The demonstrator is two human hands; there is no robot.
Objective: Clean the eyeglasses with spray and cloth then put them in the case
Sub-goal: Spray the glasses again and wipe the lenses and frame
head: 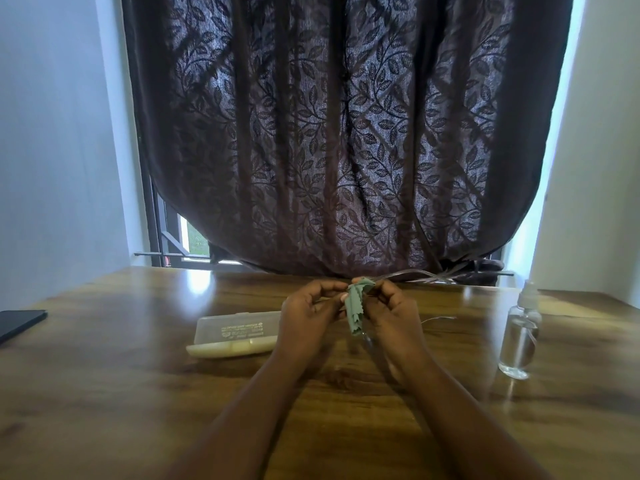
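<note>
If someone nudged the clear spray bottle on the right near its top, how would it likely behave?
The spray bottle stands tall and narrow on the glossy table, so it would probably tip rather than slide. Being round, it might roll afterwards.

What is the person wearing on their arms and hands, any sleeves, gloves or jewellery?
Nothing shows: both forearms are bare to the frame's lower edge, with no sleeves, gloves, watch or bracelets. The left hand and right hand show no rings that can be made out.

Dark leaf-patterned curtain, wooden table
</note>
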